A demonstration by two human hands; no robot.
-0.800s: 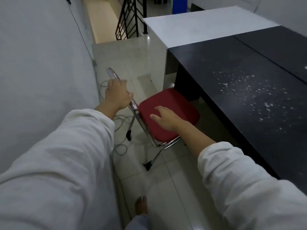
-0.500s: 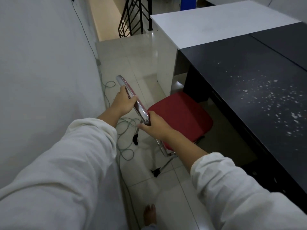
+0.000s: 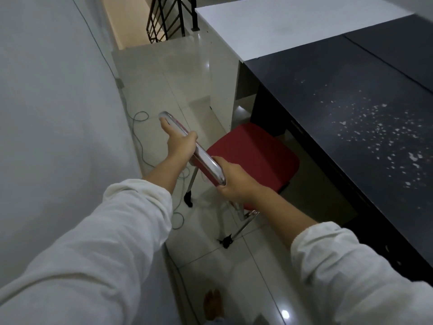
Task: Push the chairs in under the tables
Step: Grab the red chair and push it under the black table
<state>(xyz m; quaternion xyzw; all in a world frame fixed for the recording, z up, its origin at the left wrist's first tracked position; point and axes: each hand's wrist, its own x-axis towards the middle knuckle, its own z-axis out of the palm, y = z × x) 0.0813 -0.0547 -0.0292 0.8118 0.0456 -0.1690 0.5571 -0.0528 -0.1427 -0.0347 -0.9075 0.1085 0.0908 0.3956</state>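
A chair with a red seat (image 3: 251, 156) and a chrome frame stands on the tiled floor, its seat's far edge just at the front edge of the black table (image 3: 351, 118). Its chrome backrest bar (image 3: 203, 158) runs diagonally between my hands. My left hand (image 3: 179, 141) is wrapped around the bar's upper part. My right hand (image 3: 234, 181) grips the bar's lower end. Two chrome legs with black feet show below the seat.
A white wall runs along the left, close to the chair. A thin green cable (image 3: 140, 141) loops over the floor by the wall. A white table (image 3: 281, 24) adjoins the black one at the back. A black stair railing (image 3: 168, 17) stands beyond. My bare foot (image 3: 213, 303) is at the bottom.
My right hand left the red seat and took hold of the backrest bar's lower end. The chair has slid toward the black table, with the seat nearer its edge.
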